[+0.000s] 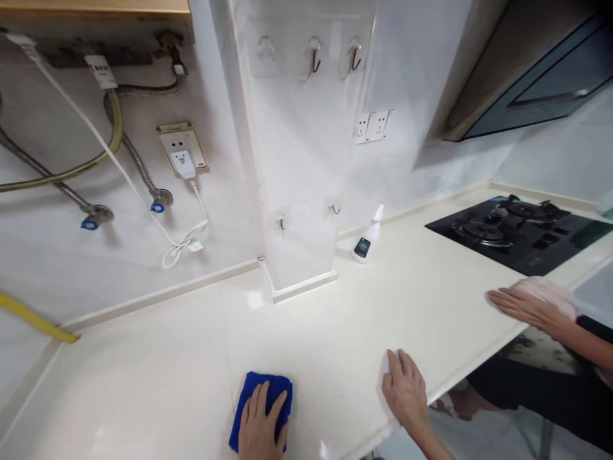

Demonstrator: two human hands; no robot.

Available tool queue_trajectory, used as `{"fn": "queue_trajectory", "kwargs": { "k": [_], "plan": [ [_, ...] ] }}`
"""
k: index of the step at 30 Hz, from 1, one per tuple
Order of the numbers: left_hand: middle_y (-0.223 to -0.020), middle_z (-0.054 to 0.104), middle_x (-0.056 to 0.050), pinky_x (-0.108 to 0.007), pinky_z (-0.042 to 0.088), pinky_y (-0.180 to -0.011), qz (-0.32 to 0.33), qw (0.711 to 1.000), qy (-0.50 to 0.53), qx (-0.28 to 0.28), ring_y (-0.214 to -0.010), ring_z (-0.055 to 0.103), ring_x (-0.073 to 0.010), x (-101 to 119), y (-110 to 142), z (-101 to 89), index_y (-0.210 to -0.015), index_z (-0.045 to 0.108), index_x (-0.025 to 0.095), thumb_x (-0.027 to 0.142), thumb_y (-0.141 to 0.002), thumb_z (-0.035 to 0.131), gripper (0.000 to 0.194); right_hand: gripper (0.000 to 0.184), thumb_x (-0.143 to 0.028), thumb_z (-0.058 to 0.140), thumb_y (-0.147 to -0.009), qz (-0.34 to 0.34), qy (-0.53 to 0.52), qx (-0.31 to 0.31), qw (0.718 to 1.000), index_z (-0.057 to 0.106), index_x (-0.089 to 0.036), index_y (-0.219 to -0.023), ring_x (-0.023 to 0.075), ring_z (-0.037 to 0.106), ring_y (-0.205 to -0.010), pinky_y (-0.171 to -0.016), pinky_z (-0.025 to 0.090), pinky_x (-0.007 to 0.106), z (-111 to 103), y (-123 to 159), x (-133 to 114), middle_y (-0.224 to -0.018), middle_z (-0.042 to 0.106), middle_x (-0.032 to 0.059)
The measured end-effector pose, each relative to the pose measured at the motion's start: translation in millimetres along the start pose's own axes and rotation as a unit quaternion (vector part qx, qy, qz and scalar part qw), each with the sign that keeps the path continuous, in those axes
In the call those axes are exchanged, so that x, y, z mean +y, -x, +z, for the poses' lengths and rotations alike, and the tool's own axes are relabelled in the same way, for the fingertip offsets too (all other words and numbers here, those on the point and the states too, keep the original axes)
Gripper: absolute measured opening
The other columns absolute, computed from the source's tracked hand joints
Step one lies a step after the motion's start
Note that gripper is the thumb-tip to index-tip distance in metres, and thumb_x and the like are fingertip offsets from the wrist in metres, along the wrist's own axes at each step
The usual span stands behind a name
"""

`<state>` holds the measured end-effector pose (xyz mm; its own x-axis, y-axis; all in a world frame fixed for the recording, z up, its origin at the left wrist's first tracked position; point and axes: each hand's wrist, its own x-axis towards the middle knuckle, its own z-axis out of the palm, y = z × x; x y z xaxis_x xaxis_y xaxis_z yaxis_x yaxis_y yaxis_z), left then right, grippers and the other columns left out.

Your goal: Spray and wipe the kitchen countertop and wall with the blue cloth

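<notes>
My left hand (258, 425) presses a folded blue microfibre cloth (268, 402) onto the cream stone countertop (330, 338), near the bottom of the view. My right hand (405, 390) lies flat and empty on the countertop, close to its front edge. To the right, a co-worker's hand (527, 305) rests on a pink cloth (546, 297) near that same edge. The co-worker's black sleeve and dark clothing show below it. A white spray bottle (367, 237) with a dark label stands upright by the pillar, well beyond my hands.
A black gas hob (507, 233) is set into the countertop at the far right, under a range hood (531, 76). Wall sockets (182, 148), braided hoses with blue valves (96, 217) and a white cable (179, 252) are at the left. A blurred yellow rod (33, 317) crosses the left edge.
</notes>
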<state>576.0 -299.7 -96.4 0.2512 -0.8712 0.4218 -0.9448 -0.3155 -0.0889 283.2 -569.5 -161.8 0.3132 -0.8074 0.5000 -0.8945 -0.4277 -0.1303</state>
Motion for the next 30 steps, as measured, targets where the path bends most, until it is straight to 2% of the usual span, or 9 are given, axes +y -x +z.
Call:
{"fn": "queue_trajectory", "kwargs": {
  "k": [3, 6, 8, 12, 16, 21, 25, 27, 30],
  "plan": [
    [-0.144, 0.059, -0.006, -0.040, 0.051, -0.103, 0.007, 1.000, 0.000, -0.009, -0.131, 0.055, -0.0243, -4, -1, -8.4, -0.144, 0.048, 0.038, 0.025, -0.085, 0.057, 0.062, 0.049, -0.022, 0.040, -0.091, 0.004, -0.001, -0.004, 1.000, 0.047, -0.012, -0.139, 0.0356, 0.042, -0.135, -0.104, 0.044, 0.051, -3, 0, -2, -0.143, 0.046, 0.0207],
    [-0.151, 0.052, -0.009, -0.050, 0.043, -0.111, 0.057, 0.998, -0.012, -0.001, -0.139, 0.047, -0.0284, -2, -13, -7.3, -0.146, 0.046, 0.035, 0.030, -0.088, 0.055, 0.060, 0.049, -0.021, 0.040, -0.091, 0.004, -0.003, 0.001, 1.000, 0.046, -0.013, -0.139, 0.0355, 0.041, -0.135, -0.104, 0.044, 0.051, -4, 0, -3, -0.144, 0.045, 0.0207],
    [-0.155, 0.048, -0.009, -0.057, 0.037, -0.115, 0.066, 0.998, -0.018, 0.002, -0.142, 0.043, -0.0314, -1, -22, -2.0, -0.148, 0.043, 0.035, 0.033, -0.090, 0.053, 0.059, 0.050, -0.021, 0.040, -0.091, 0.001, -0.008, 0.006, 1.000, 0.046, -0.013, -0.140, 0.0351, 0.040, -0.136, -0.105, 0.044, 0.051, -3, 0, -3, -0.145, 0.045, 0.0204],
    [-0.154, 0.049, -0.011, -0.060, 0.035, -0.114, 0.038, 0.999, -0.001, -0.006, -0.141, 0.045, -0.0318, -7, -47, 13.3, -0.146, 0.046, 0.034, 0.032, -0.092, 0.050, 0.054, 0.053, -0.019, 0.041, -0.090, 0.000, -0.018, 0.013, 1.000, 0.043, -0.014, -0.143, 0.0339, 0.039, -0.138, -0.107, 0.043, 0.052, -4, -1, -3, -0.146, 0.043, 0.0192],
    [-0.150, 0.053, -0.012, -0.061, 0.037, -0.114, -0.013, 0.999, 0.030, -0.021, -0.139, 0.048, -0.0316, -26, -83, 28.1, -0.140, 0.054, 0.034, 0.033, -0.094, 0.047, 0.047, 0.056, -0.020, 0.041, -0.089, 0.004, -0.023, 0.011, 1.000, 0.041, -0.016, -0.145, 0.0340, 0.040, -0.137, -0.105, 0.044, 0.052, -7, -1, -3, -0.146, 0.044, 0.0183],
    [-0.149, 0.053, -0.014, -0.061, 0.034, -0.116, -0.079, 0.995, 0.037, -0.038, -0.140, 0.047, -0.0317, -67, -122, 46.0, -0.139, 0.055, 0.033, 0.036, -0.096, 0.044, 0.045, 0.054, -0.024, 0.039, -0.090, -0.002, -0.036, 0.013, 0.999, 0.041, -0.019, -0.144, 0.0349, 0.044, -0.134, -0.102, 0.045, 0.053, -10, 1, -1, -0.145, 0.046, 0.0175],
    [-0.151, 0.048, -0.018, -0.058, 0.032, -0.116, -0.189, 0.982, -0.012, -0.010, -0.143, 0.039, -0.0359, -115, -146, 59.6, -0.138, 0.057, 0.029, 0.042, -0.095, 0.044, 0.047, 0.056, -0.025, 0.040, -0.089, -0.008, -0.040, 0.005, 0.999, 0.041, -0.019, -0.145, 0.0368, 0.047, -0.131, -0.100, 0.047, 0.054, -10, 1, 2, -0.145, 0.046, 0.0178],
    [-0.148, 0.048, -0.018, -0.059, 0.031, -0.116, -0.238, 0.971, -0.031, -0.013, -0.143, 0.039, -0.0366, -140, -160, 66.0, -0.138, 0.057, 0.028, 0.044, -0.096, 0.041, 0.048, 0.056, -0.025, 0.040, -0.089, -0.005, -0.039, 0.000, 0.999, 0.042, -0.019, -0.145, 0.0378, 0.048, -0.130, -0.099, 0.048, 0.054, -11, 0, 2, -0.145, 0.046, 0.0182],
    [-0.143, 0.050, -0.019, -0.059, 0.028, -0.116, -0.269, 0.962, -0.031, -0.028, -0.139, 0.041, -0.0347, -175, -183, 75.6, -0.139, 0.057, 0.028, 0.044, -0.097, 0.038, 0.049, 0.058, -0.026, 0.041, -0.088, -0.004, -0.041, -0.003, 0.999, 0.041, -0.020, -0.146, 0.0390, 0.050, -0.129, -0.098, 0.049, 0.056, -12, -2, 3, -0.144, 0.048, 0.0177]
  ]
}}
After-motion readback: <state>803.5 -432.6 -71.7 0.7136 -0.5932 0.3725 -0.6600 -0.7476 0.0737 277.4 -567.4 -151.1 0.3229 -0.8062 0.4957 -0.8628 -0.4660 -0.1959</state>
